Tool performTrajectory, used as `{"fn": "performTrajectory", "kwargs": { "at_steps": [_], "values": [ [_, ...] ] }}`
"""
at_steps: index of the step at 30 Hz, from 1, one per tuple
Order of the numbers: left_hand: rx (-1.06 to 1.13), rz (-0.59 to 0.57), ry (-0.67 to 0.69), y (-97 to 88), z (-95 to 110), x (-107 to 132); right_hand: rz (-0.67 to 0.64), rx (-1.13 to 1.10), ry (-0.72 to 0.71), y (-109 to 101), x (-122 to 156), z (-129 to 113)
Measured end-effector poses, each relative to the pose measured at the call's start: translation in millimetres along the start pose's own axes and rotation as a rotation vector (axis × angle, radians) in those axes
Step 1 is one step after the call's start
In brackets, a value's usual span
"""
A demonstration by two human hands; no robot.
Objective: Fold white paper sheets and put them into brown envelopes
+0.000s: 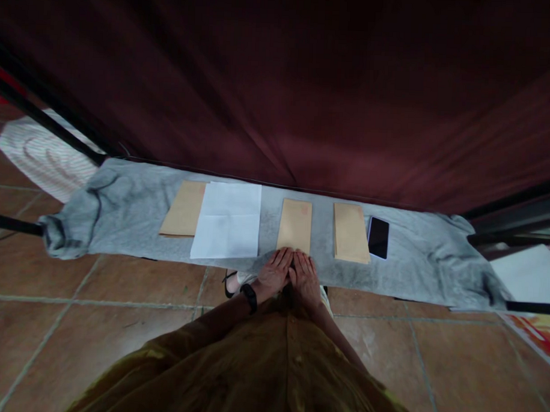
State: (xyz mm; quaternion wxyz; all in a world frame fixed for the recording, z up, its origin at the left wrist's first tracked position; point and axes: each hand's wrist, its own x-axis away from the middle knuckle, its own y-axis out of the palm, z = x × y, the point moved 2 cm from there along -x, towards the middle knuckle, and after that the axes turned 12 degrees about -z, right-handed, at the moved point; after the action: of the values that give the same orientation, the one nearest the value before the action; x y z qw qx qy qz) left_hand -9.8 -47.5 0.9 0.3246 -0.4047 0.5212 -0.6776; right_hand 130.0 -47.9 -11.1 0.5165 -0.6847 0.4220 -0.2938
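Note:
My left hand (275, 270) and my right hand (305, 274) lie side by side, fingers stretched flat, on the near edge of a grey cloth (130, 207). Their fingertips touch the near end of a brown envelope (295, 225). Neither hand holds anything. A black band is on my left wrist. Left of that envelope lies a white sheet of paper (227, 220), overlapping another brown envelope (185, 207). To the right lie a third brown envelope (350, 232) and a black phone (378, 237).
A dark red curtain (306, 81) hangs behind the cloth. The floor is brown tile (72, 319). A striped white fabric (42, 156) lies at far left beside dark metal bars. White paper (529, 272) and a colourful sheet sit at far right.

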Motion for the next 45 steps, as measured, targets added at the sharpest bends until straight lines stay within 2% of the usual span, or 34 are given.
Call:
{"fn": "performTrajectory", "kwargs": {
  "at_steps": [14,33,37,41,45],
  "values": [
    [-0.015,0.056,-0.009,-6.0,-17.2,15.4,0.024,0.023,0.044,-3.0,9.7,9.7],
    [0.023,0.070,-0.135,-17.7,-28.0,26.9,0.071,0.019,0.123,-8.1,19.0,17.7],
    [0.119,0.072,-0.171,-17.4,-26.6,18.3,0.094,-0.014,0.127,-9.0,16.9,16.7],
    [0.335,0.123,-0.224,-22.9,-29.6,6.7,0.113,-0.042,0.119,-9.5,15.7,18.2],
    [0.667,0.154,-0.419,-28.6,-37.3,-5.9,0.107,-0.038,0.111,-9.5,15.6,18.8]
  ]
}}
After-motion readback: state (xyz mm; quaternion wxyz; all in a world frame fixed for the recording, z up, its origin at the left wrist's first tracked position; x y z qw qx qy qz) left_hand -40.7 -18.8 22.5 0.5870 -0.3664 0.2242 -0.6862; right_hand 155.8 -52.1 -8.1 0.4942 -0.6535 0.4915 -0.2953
